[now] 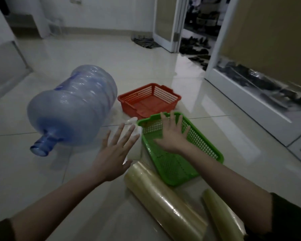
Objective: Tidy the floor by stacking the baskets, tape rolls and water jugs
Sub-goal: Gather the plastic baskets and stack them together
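Seemingly the basket step is only just getting under way. At far left the jug is lying on its side, neck pointing toward the person, with neither hand touching it. Just right of it the left hand is hovering, fingers spread wide and holding nothing, over a white object I cannot identify, which is sitting against the green basket. Farther back the red basket is sitting upright on the floor, just beside the green one's far end. The right hand is hanging over the green basket's far half, fingers splayed and gripping nothing; whether it is touching the mesh is not showing. Two rolls are lying at lower right, near the green basket. The next move is likely calling for both hands to close on the green rim, lift it, and nest it squarely into the red.
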